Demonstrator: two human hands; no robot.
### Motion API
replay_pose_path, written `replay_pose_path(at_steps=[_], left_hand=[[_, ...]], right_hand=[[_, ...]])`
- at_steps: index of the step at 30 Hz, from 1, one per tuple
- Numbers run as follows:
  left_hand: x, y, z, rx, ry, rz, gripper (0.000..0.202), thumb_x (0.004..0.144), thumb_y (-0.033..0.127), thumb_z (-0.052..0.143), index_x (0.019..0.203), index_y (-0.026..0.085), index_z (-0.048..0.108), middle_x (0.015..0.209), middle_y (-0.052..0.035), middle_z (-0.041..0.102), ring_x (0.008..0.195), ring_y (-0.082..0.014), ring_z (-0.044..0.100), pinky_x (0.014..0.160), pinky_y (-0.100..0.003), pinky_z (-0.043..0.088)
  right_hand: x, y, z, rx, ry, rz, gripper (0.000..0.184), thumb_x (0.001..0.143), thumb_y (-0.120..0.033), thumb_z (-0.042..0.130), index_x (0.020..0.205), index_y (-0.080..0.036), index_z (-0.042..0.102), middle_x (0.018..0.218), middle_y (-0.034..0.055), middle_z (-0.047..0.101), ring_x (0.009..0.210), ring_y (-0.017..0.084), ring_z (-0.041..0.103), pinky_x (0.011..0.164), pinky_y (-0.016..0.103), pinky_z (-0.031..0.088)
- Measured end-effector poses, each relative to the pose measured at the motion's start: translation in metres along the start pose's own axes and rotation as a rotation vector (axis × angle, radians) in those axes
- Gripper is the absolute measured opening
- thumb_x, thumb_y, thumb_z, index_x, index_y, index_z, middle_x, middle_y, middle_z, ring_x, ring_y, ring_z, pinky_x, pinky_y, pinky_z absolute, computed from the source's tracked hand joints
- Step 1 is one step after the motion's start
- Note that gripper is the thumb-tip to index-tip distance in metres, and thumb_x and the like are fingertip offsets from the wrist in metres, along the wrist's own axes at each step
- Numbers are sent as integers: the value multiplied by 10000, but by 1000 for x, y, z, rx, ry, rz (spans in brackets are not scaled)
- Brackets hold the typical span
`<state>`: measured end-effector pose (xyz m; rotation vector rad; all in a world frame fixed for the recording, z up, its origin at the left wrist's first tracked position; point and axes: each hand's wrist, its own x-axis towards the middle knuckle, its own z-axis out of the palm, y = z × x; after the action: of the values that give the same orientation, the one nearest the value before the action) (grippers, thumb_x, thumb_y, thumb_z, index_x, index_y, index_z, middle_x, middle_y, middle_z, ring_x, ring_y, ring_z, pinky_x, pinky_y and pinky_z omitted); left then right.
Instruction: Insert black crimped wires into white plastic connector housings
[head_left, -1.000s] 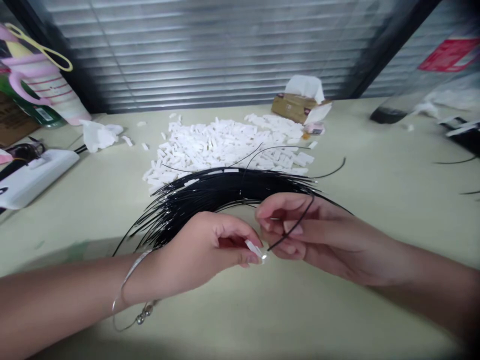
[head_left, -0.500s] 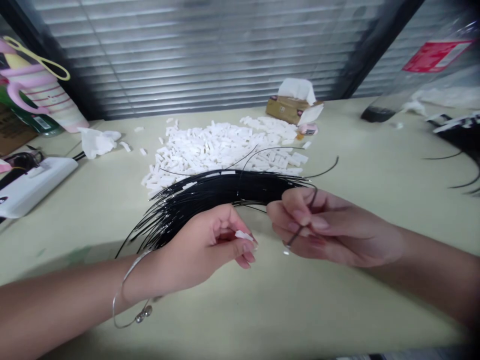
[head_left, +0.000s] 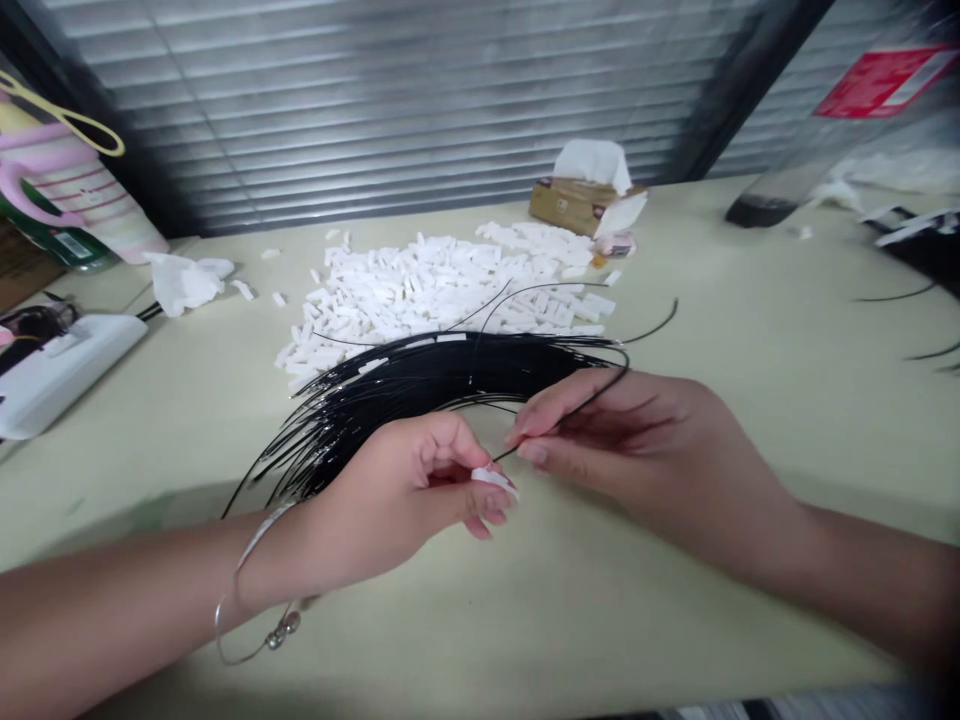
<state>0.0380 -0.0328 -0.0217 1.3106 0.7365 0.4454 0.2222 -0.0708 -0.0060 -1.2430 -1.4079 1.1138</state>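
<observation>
One small white oblong plastic-looking piece (head_left: pixel 487 477), pinched in closed fingers of left hand (head_left: pixel 397 490); one thin black wire (head_left: pixel 589 403), pinched likewise in right hand (head_left: pixel 667 445), slanting down-left to the piece's upper edge.

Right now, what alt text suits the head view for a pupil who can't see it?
Left hand pinching a small white piece, right hand holding a thin black wire close to it; beyond lie a bundle of black wires and a heap of white pieces on a pale table.
</observation>
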Motion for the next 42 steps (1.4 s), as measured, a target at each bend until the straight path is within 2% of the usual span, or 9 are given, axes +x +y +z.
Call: replay_pose_path(at_steps=[5, 11, 21, 30, 33, 36, 37, 40, 42], left_hand=[[0, 1, 1, -27, 14, -17, 117, 746, 122, 659, 699, 144, 555, 687, 6, 679, 580, -90, 622, 577, -213, 502], [2, 4, 4, -76, 47, -42, 137, 714, 91, 670, 662, 135, 551, 633, 13, 675, 537, -80, 608, 536, -191, 494], [2, 12, 6, -101, 99, -107, 251, 590, 194, 813, 611, 127, 571, 545, 23, 659, 510, -93, 611, 529, -204, 508], [2, 9, 3, -93, 86, -84, 215, 604, 155, 800, 605, 121, 587, 549, 26, 661, 524, -91, 620, 530, -191, 514], [2, 9, 3, -92, 83, -83, 169, 657, 135, 757, 624, 123, 592, 564, 26, 670, 522, -83, 622, 536, -184, 516], [4, 10, 3, -106, 109, -80, 115, 669, 111, 738, 650, 118, 625, 626, 12, 695, 535, -71, 615, 544, -178, 522], [4, 11, 3, -103, 118, -78, 108, 659, 105, 744, 649, 116, 637, 651, 6, 702, 545, -69, 613, 545, -175, 524], [5, 13, 2, -83, 117, -77, 97, 630, 91, 761, 647, 120, 670, 661, 4, 706, 555, -68, 609, 551, -168, 529], [5, 14, 1, -59, 105, -85, 70, 645, 89, 749, 664, 127, 693, 637, 5, 704, 555, -72, 612, 567, -172, 533]], right_hand=[[-2, 5, 2, -170, 40, -127, 77, 711, -315, 688, 692, -248, 653, 690, 0, 677, 645, 144, 626, 554, 247, 511], [-3, 8, 4, -210, 80, -184, 84, 726, -315, 679, 693, -249, 641, 678, -11, 675, 638, 138, 625, 524, 236, 492], [-4, 10, 8, -76, -63, -105, 92, 732, -278, 685, 721, -237, 603, 706, -23, 674, 689, 146, 634, 635, 277, 493], [-3, 5, 14, -249, -46, -140, 93, 748, -255, 664, 701, -229, 588, 692, -14, 667, 649, 142, 615, 557, 259, 468], [6, -5, -3, -366, -156, -141, 54, 753, -241, 644, 720, -210, 615, 734, -13, 667, 667, 115, 607, 563, 224, 456], [20, -17, -43, -621, -328, -66, 93, 693, -221, 680, 784, -212, 666, 759, -22, 678, 649, 103, 597, 554, 221, 426], [25, -21, -58, -727, -316, -7, 86, 697, -247, 674, 775, -212, 678, 709, -26, 672, 596, 93, 574, 535, 230, 401], [38, -24, -93, -1019, 66, 73, 156, 755, -312, 601, 761, -175, 677, 593, -35, 606, 514, 57, 462, 533, 265, 331], [44, -22, -101, -1085, 205, 71, 232, 795, -333, 542, 802, -149, 682, 596, -35, 585, 531, 47, 433, 562, 277, 326]])
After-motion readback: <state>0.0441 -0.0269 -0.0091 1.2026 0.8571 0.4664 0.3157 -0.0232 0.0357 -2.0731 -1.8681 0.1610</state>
